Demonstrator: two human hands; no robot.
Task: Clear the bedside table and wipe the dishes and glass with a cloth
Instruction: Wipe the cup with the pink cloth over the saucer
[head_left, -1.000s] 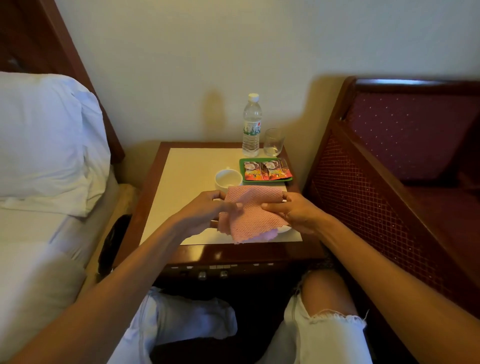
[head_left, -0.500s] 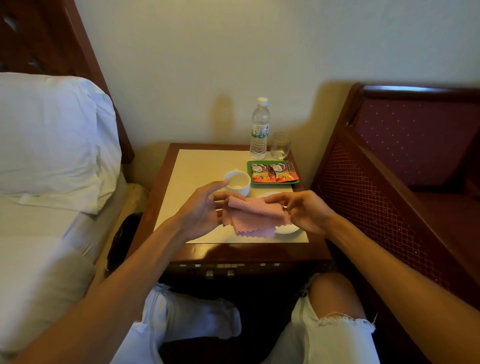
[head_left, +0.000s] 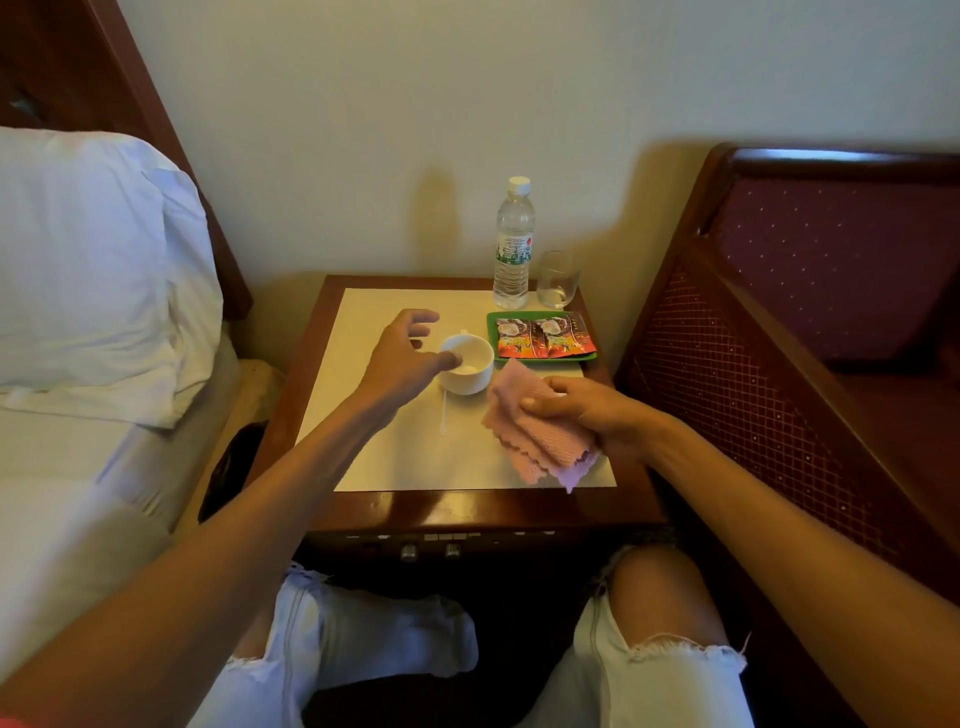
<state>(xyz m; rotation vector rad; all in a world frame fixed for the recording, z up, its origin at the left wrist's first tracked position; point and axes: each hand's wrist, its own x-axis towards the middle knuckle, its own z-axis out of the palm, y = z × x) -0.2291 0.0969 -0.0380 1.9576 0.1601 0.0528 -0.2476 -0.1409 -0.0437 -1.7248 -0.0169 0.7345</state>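
Head view: left hand (head_left: 408, 353) spread, thumb at the rim of the white cup (head_left: 467, 382) just ahead; pink cloth (head_left: 540, 441) clamped in right hand (head_left: 587, 410). Tipping is risked if the cup is lifted by that rim alone.

Print on the red-orange sachets (head_left: 544, 339) right of centre is too small to read (the label of the clear plastic bottle (head_left: 513, 244) too), and the left edge crops the white pillow (head_left: 93, 270).
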